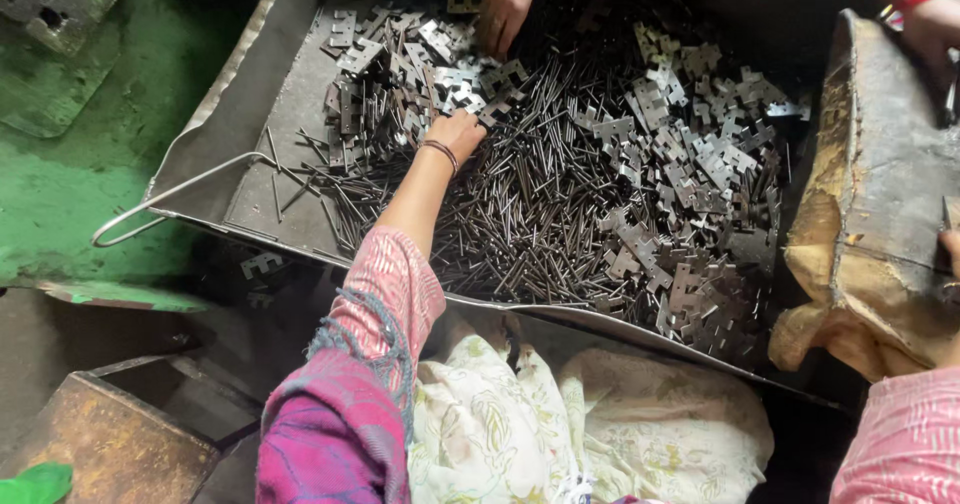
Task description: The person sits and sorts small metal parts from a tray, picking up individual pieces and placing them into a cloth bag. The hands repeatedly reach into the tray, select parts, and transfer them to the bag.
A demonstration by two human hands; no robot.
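Head view: left hand (458, 132), fingers curled together, presses into thin dark metal pins (520, 214) in a grey steel tray (250, 94); notched flat steel plates (700, 154) at three o'clock. Right hand (950, 254), grip unclear, touches a worn wooden block (880, 194).

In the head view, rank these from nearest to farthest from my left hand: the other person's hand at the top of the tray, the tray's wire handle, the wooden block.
1. Other person's hand, just above the left hand.
2. Wire handle, lower left.
3. Wooden block, far right.

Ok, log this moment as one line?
left hand: reaching into grey notched metal plates | right hand: at frame edge, on worn wooden block | large metal tray: thin steel pins piled
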